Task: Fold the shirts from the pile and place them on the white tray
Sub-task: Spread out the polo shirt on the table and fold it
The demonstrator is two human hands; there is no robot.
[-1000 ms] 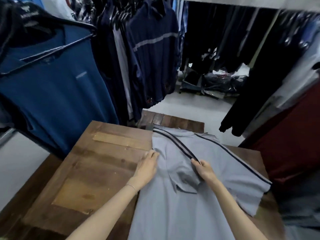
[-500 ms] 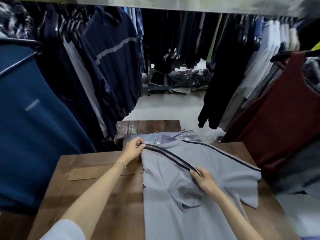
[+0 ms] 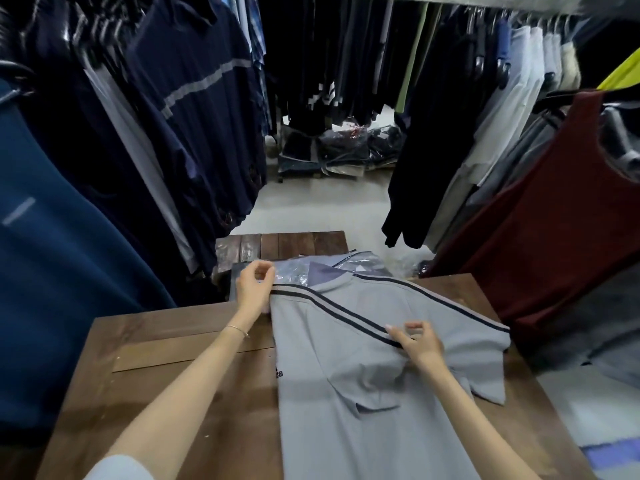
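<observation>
A light grey polo shirt (image 3: 353, 403) with dark stripes along the shoulders lies flat on the wooden table (image 3: 166, 382), its left sleeve folded inward over the body. My left hand (image 3: 254, 289) pinches the shirt's far left corner at the striped shoulder. My right hand (image 3: 417, 341) pinches the striped edge of the folded sleeve near the shirt's middle. No white tray is in view.
A shirt in a clear plastic bag (image 3: 311, 271) lies past the collar on a lower wooden bench (image 3: 287, 244). Hanging garments crowd both sides: blue (image 3: 52, 271) at left, dark red (image 3: 554, 237) at right. Bagged clothes (image 3: 339, 150) sit on the floor beyond.
My left hand moved from the shirt's side up to the far shoulder corner and took hold of it. My right hand stayed on the folded sleeve. The camera tilted up and right.
</observation>
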